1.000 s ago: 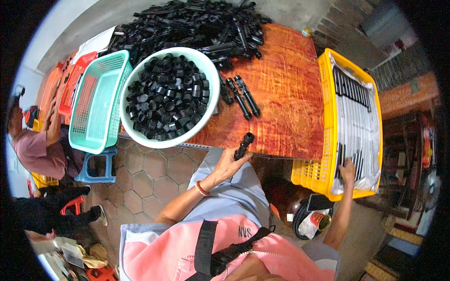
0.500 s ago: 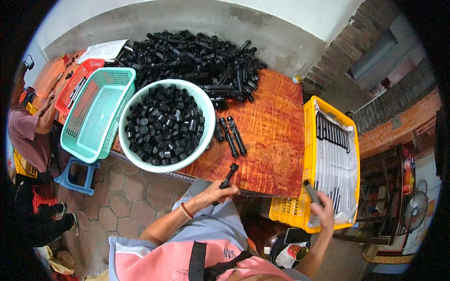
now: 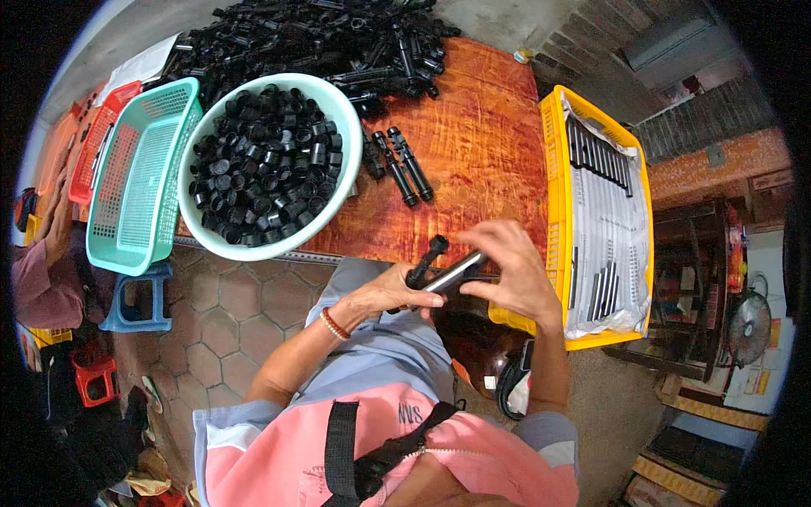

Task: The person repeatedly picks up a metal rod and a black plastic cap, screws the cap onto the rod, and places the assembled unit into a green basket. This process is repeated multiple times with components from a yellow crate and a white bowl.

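Note:
Over my lap, just off the table's front edge, my left hand (image 3: pixel 390 289) is closed around a black plastic fitting (image 3: pixel 436 245) with a rounded knob at its upper end. A dark, shiny tube (image 3: pixel 457 272) lies slantwise across that hand, its lower end under my left thumb. My right hand (image 3: pixel 517 275) curls around the tube's upper end, thumb below and fingers above. Where the two pieces meet is partly hidden by my fingers. Farther in on the table lie several black slim fittings (image 3: pixel 409 165), side by side.
A pale green basin (image 3: pixel 351 182) of short black caps stands on the wooden table (image 3: pixel 486 127), before a heap of black parts (image 3: pixel 304 38). At right is a yellow crate (image 3: pixel 553 127) with rows of dark tubes; at left, a green basket (image 3: pixel 100 228) and a person's arm (image 3: pixel 57 224).
My right hand has moved left from the yellow crate, bringing the dark tube to my left hand. The left hand's fitting is still held. The whole view has shifted, with the table higher in it.

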`<state>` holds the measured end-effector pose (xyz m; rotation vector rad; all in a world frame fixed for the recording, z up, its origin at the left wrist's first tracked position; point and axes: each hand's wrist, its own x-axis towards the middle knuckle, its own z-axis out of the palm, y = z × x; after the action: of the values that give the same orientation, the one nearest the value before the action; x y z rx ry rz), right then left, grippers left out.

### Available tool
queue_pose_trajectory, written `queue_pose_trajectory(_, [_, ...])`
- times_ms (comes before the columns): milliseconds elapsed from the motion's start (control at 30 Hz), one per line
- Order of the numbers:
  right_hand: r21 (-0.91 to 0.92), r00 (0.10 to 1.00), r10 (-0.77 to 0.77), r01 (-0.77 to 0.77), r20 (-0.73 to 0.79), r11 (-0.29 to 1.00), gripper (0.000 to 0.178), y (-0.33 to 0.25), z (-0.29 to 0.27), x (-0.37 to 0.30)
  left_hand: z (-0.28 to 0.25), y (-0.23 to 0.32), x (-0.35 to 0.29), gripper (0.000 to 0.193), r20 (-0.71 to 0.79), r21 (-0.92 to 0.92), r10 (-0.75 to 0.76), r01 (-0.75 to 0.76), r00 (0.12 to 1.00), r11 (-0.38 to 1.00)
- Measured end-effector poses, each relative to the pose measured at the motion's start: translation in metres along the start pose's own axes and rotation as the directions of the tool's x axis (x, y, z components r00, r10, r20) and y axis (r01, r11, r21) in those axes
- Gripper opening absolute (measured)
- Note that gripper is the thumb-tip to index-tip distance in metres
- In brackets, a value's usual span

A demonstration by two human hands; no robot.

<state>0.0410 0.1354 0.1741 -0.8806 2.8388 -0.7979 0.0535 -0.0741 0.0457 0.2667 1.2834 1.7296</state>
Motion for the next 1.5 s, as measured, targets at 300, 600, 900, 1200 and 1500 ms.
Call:
queue_pose_trajectory(300, [0.154, 0.915, 0.286, -0.251, -0.283, 0.956, 0.035, 0.01, 0.069, -0.007, 0.013, -0.004, 0.012, 0.026, -0.182, 0.157, 0.082, -0.053, 0.98, 0.986])
queue_pose_trajectory(600, [0.582, 0.855, 0.456, -0.246, -0.246, 0.775, 0.032, 0.015, 0.084, -0.004, 0.007, -0.019, 0.013, 0.026, -0.23, 0.147, 0.119, -0.086, 0.966, 0.985])
queue_pose_trajectory(900, [0.898, 0.815, 0.545, -0.073, -0.197, 0.435, 0.024, -0.008, 0.096, 0.009, 0.027, -0.002, 0.002, 0.033, -0.291, -0.014, 0.102, -0.11, 0.951, 0.994])
queue_pose_trajectory(1200, [0.872, 0.893, 0.44, -0.135, -0.099, 0.47, 0.026, -0.02, 0.112, 0.017, 0.048, -0.027, -0.011, 0.024, -0.438, -0.27, -0.006, -0.125, 0.899, 0.955])
queue_pose_trajectory(1500, [0.952, 0.661, 0.704, 0.058, -0.262, 0.3, 0.025, -0.015, 0.121, 0.021, 0.058, -0.024, -0.013, 0.023, -0.528, -0.36, -0.011, -0.211, 0.849, 0.909])
